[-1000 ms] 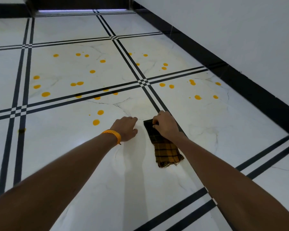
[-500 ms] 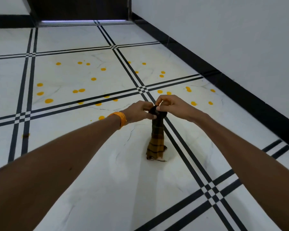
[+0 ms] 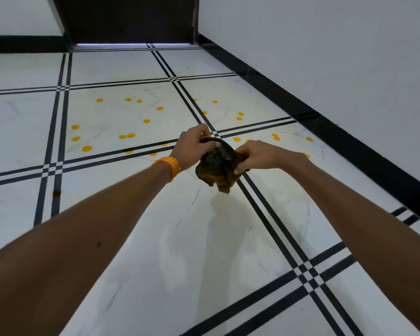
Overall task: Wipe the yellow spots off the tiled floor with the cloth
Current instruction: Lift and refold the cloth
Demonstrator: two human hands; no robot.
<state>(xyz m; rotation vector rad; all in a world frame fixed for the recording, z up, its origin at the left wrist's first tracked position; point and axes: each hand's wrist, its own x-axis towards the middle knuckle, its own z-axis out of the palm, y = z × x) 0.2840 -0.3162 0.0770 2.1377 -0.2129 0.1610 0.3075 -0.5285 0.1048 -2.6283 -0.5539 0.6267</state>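
A dark brown-and-yellow checked cloth (image 3: 216,167) is bunched up in the air between both hands, well above the floor. My left hand (image 3: 192,147), with an orange band at the wrist, grips its upper left edge. My right hand (image 3: 257,155) grips its right side. Several yellow spots (image 3: 131,135) dot the white tiled floor (image 3: 180,251) beyond the hands, spread from the left tile to the right tile near the wall. Some spots lie hidden behind the hands and cloth.
A white wall with a black skirting board (image 3: 349,141) runs along the right. A dark doorway (image 3: 131,18) closes the far end. Black double stripes (image 3: 272,219) cross the floor. A small dark-yellow mark (image 3: 56,193) sits on a stripe at left.
The cloth went from lying flat on the floor to hanging from both hands, and is now lifted clear and gathered into a bunch. The view has tilted up toward the doorway.
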